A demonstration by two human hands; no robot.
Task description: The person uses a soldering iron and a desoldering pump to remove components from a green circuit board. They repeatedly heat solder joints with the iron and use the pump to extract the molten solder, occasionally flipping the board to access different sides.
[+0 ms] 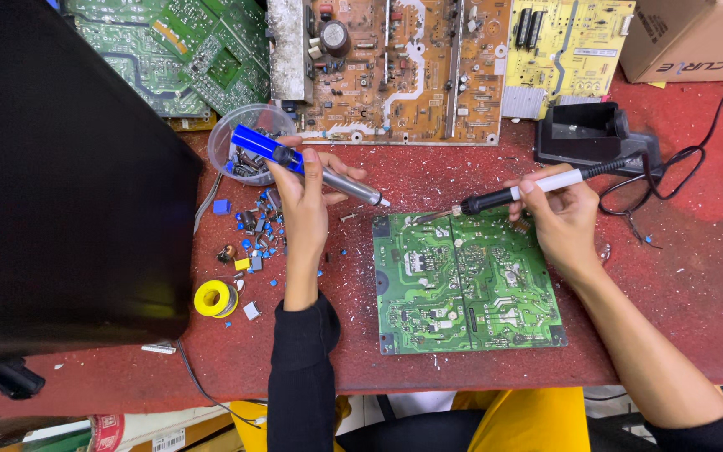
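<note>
Left hand: we see our left hand [305, 201] closed around a desoldering pump [311, 167] with a blue plunger end and a grey barrel; its white tip points toward the top left corner of the green circuit board [466, 285] without touching it.
Right hand: our right hand [558, 213] is wrapped around a soldering iron [520, 192] with a black and white handle; the metal tip rests at the board's top edge, near that same corner.
Green circuit board: it lies flat on the red table [679, 276], close to the front edge and roughly midway along it.
Clear plastic cup [240, 138]: holds small parts, just behind our left hand.
Loose components [253, 238]: small blue and dark pieces scattered left of our left wrist.
Yellow solder spool [213, 298]: further toward the front edge, beside the black panel [69, 184].
Iron stand [592, 134]: black, behind our right hand.
Spare boards [395, 67]: green, brown and yellow, along the back edge.
</note>
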